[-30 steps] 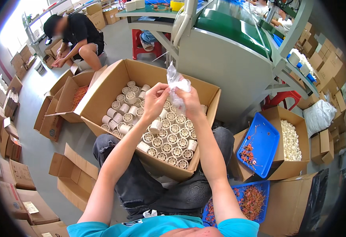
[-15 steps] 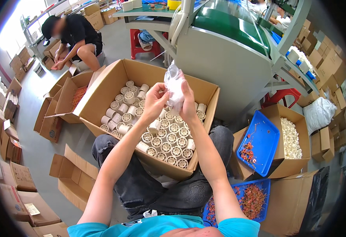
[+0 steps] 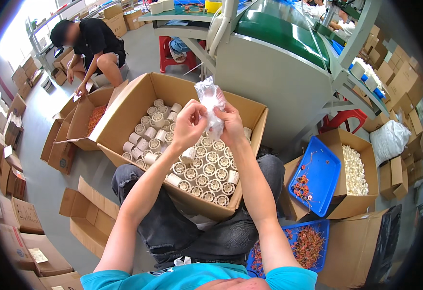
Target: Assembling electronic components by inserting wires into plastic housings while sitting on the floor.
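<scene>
A crumpled clear plastic bag [image 3: 210, 96] with something white inside is held up over a large cardboard box [image 3: 107, 126]. My right hand [image 3: 231, 123] grips the bag from its right side, fingers closed round it. On the other side my left hand [image 3: 190, 124] has its thumb and fingers pinched together at the bag's edge. Below both hands, the box holds many cream-coloured round plastic parts [image 3: 202, 180] with spoked ends, some upright in rows and others tipped over at the left.
Blue trays [image 3: 325, 169] with red-orange wired pieces stand at the right, near a box of small white parts [image 3: 354, 171]. A grey machine [image 3: 274, 77] with a green belt rises beyond. An open carton [image 3: 88, 217] lies at the left; a person [image 3: 93, 48] squats farther off.
The bag has bunched up and turned in my right hand, and my left fingers have curled tighter. The squatting person's hands have parted, one reaching down toward a box.
</scene>
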Available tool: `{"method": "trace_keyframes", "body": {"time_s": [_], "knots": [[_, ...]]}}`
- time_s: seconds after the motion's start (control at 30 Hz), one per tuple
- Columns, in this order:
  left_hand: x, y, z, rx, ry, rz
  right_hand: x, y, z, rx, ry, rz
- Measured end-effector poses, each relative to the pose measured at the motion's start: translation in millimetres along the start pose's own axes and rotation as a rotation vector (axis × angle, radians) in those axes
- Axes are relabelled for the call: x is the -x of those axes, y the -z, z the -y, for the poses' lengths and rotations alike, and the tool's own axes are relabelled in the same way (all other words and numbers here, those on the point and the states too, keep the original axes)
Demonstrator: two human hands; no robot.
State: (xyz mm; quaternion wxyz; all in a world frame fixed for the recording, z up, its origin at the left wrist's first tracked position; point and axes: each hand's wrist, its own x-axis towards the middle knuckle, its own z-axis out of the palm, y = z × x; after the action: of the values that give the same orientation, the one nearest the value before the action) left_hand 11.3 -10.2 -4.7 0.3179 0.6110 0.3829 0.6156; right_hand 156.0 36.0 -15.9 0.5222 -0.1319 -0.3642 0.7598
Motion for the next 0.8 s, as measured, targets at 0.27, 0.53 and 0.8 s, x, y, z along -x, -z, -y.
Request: {"method": "trace_keyframes", "body": {"time_s": [0.27,0.53,0.8], "knots": [[5,-15,-10,-0.311,-0.274,0.097,6,-5,1,0.055,0.075,-0.202],[1,-5,6,-0.197,-0.08,-0.047,7,-5,10,-0.131,-0.066,-0.033],[13,-27,9,-0.272,-0.187,0.021,-6,22,-12,0.011,0.053,-0.338]]}}
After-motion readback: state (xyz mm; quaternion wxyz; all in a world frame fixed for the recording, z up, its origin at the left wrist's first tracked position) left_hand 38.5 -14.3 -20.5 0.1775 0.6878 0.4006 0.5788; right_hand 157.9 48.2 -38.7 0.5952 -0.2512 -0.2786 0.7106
